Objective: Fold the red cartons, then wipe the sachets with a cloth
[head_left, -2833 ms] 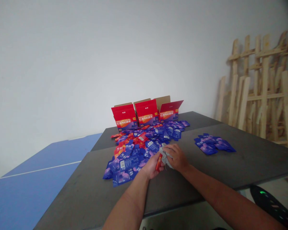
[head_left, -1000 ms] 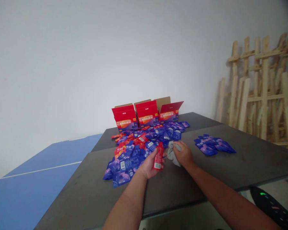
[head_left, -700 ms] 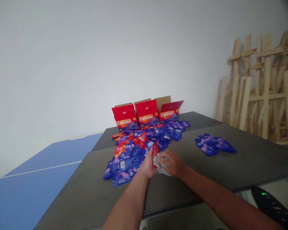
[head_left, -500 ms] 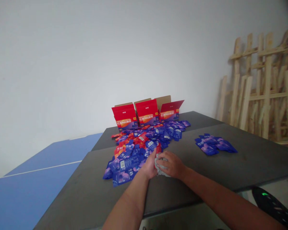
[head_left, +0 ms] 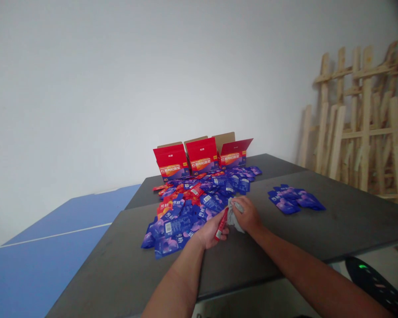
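Observation:
My left hand grips a slim red sachet, which slants across its fingers. Right beside it, my right hand pinches a crumpled grey cloth, and the cloth touches the upper end of the sachet. Just left of both hands lies a loose spread of blue and red sachets, with its edge under my left hand. A smaller group of blue sachets lies on the tabletop to the right.
Several open red cardboard boxes stand at the far end of the dark grey table. A blue table lies to the left. Rough wooden slats lean against the wall at right. A black object with a green light sits low at right.
My hands have moved slightly apart. The cloth no longer wraps the red sachet, which now shows along its length, and the cloth has shifted up and to the right.

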Demonstrator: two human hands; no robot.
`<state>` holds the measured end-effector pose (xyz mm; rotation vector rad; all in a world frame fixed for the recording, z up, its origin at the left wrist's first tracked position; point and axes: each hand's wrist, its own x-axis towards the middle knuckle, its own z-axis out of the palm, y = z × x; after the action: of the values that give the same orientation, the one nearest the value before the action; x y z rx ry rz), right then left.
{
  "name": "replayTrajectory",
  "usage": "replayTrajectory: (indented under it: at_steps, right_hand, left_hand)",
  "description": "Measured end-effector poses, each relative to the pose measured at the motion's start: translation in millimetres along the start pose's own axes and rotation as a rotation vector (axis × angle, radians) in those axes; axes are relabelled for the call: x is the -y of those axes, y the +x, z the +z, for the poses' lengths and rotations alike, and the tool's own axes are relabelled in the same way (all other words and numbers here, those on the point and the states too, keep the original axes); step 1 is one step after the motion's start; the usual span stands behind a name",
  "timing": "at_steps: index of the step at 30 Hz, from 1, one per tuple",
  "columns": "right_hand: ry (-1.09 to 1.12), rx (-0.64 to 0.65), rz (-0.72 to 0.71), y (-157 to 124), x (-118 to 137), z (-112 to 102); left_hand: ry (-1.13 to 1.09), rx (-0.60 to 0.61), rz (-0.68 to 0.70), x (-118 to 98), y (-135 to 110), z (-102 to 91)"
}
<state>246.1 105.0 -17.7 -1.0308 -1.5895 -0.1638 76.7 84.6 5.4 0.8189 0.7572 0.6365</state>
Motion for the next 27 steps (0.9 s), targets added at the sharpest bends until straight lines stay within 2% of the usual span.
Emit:
replayTrajectory:
  at_steps: [3, 6, 9, 13, 17, 19, 22, 27]
  right_hand:
    - [-0.011, -0.022, 0.066, 1.7, -6.6, -1.1]
    - [-0.026, -0.016, 0.128, 1.5, -13.9, -0.7]
    - [-0.026, 0.072, 0.128, -1.3, -17.2, 2.5]
    - [-0.046, 0.252, 0.059, -5.3, -11.3, 5.2]
    - [-0.082, 0.278, 0.007, -5.8, -0.6, -1.3]
    - [-0.058, 0.296, -0.054, -5.9, 3.4, -4.9]
    - [-0.043, 0.332, -0.105, -6.7, 5.9, -5.4]
    - [-0.025, 0.345, -0.041, -7.8, 0.6, 1.2]
  left_hand:
    - [-0.072, 0.057, -0.040, -3.6, -2.7, -1.9]
    - [-0.242, 0.182, -0.045, -10.7, -6.1, -4.6]
    - [-0.446, 0.242, 0.076, -17.7, -7.2, -8.3]
    - [-0.591, 0.170, 0.235, -21.1, -1.3, -13.7]
    - [-0.530, -0.024, 0.368, -17.2, 10.3, -16.1]
    - [-0.475, -0.067, 0.444, -13.3, 15.1, -14.6]
    - [-0.394, -0.040, 0.526, -7.0, 18.2, -8.5]
    - [-0.264, 0.007, 0.573, -0.6, 14.8, 5.2]
